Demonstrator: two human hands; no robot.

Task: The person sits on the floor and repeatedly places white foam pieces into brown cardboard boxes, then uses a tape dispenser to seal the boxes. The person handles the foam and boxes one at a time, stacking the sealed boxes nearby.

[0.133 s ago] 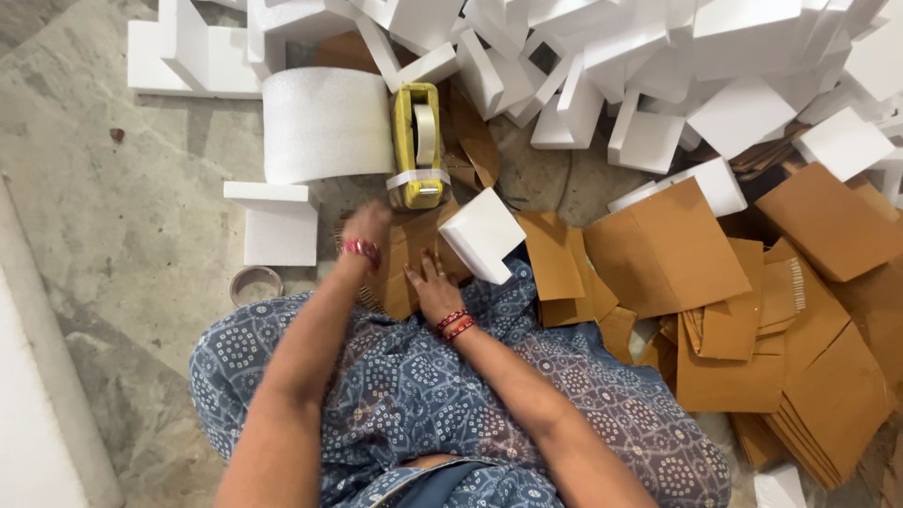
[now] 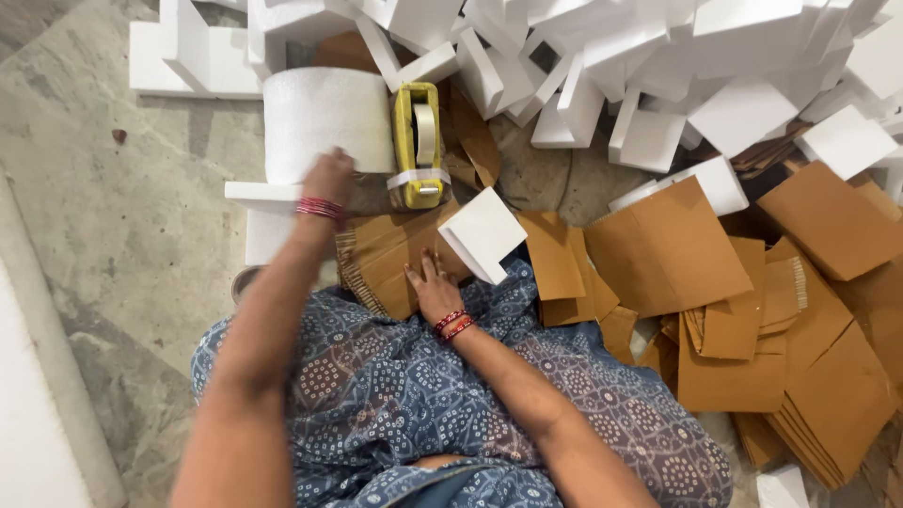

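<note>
The roll of white foam wrap (image 2: 324,122) lies on the floor with its long axis running 3 to 9 o'clock. Your left hand (image 2: 329,177) touches its near edge, fingers curled; the roll sits at 12 o'clock from it. Your right hand (image 2: 435,282) rests flat, fingers spread, on the cardboard piece (image 2: 386,254), with the yellow tape dispenser (image 2: 419,141) at its 12 o'clock.

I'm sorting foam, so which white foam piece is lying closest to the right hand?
The white square foam block tilted on the brown cardboard sheet, just beyond the right hand; the other foam pieces lie farther away.
</note>
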